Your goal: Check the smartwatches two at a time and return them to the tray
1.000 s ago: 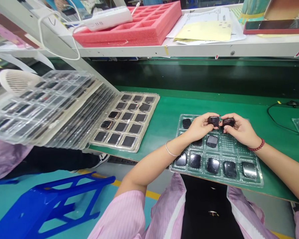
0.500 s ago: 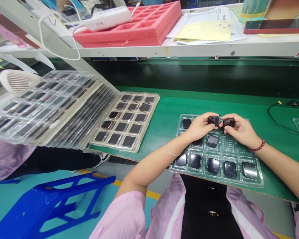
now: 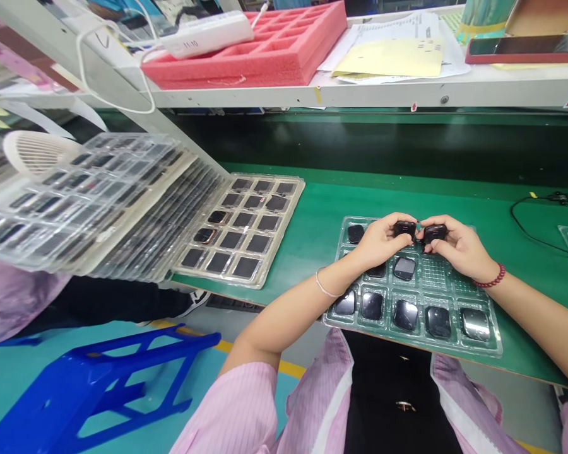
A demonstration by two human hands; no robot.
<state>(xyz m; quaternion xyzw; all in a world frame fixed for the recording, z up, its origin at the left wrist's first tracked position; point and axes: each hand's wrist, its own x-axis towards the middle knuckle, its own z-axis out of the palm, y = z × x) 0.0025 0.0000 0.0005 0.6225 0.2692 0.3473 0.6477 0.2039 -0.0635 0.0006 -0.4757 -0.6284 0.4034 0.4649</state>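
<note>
My left hand (image 3: 384,239) grips a dark rounded-square piece (image 3: 404,229) between thumb and fingers. Close beside it, my right hand (image 3: 460,247) pinches another dark piece (image 3: 434,234). Both hands are over the back part of a clear plastic tray (image 3: 496,343). Glossy black square pieces, such as a front-row piece (image 3: 438,322), lie in several of its compartments. A bare compartment (image 3: 434,273) shows in the middle row, and part of the back row is hidden by my hands.
Left of my arms lies a beige tray (image 3: 284,236) of dark squares, beside stacked clear trays (image 3: 137,208). A shelf edge (image 3: 369,96) with pink foam (image 3: 307,57) crosses behind. A blue stool (image 3: 52,403) stands lower left; a cable (image 3: 525,230) lies right.
The pieces in both hands have tilted slightly, and their faces look narrower. Both hands remain in nearly the same place over the tray.
</note>
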